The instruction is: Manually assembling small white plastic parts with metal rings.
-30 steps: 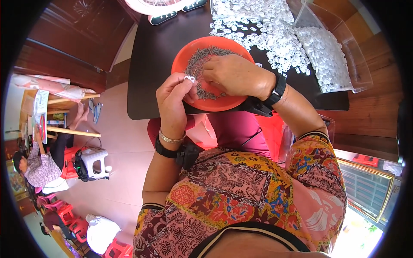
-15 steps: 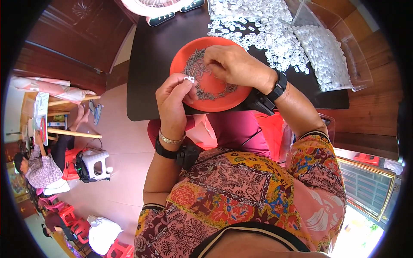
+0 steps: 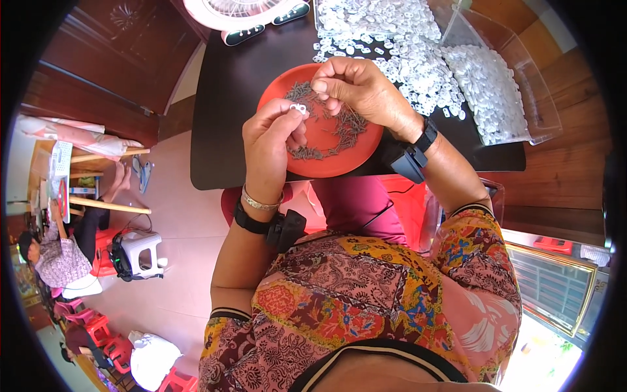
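Note:
My left hand (image 3: 269,136) pinches a small white plastic piece with two holes (image 3: 298,108) between thumb and fingertips, over the left part of a round orange plate (image 3: 320,134). Many thin grey screws or nails (image 3: 349,130) lie scattered in that plate. Close by on the right, my right hand (image 3: 360,90) hovers above the plate's far side with thumb and index finger pressed together. Whatever sits in that pinch, if anything, is too small to make out. The two hands are apart.
More white pieces (image 3: 421,68) are heaped on the dark table (image 3: 225,124) at the far right, beside a clear plastic container (image 3: 490,91) full of them. A pink-rimmed fan (image 3: 238,13) stands at the back. Another person (image 3: 65,261) sits off to the left, near a stool (image 3: 142,255).
My right hand has lifted from among the screws, its thumb and index finger now pinched. My left hand has shifted slightly up and right, still holding the white piece.

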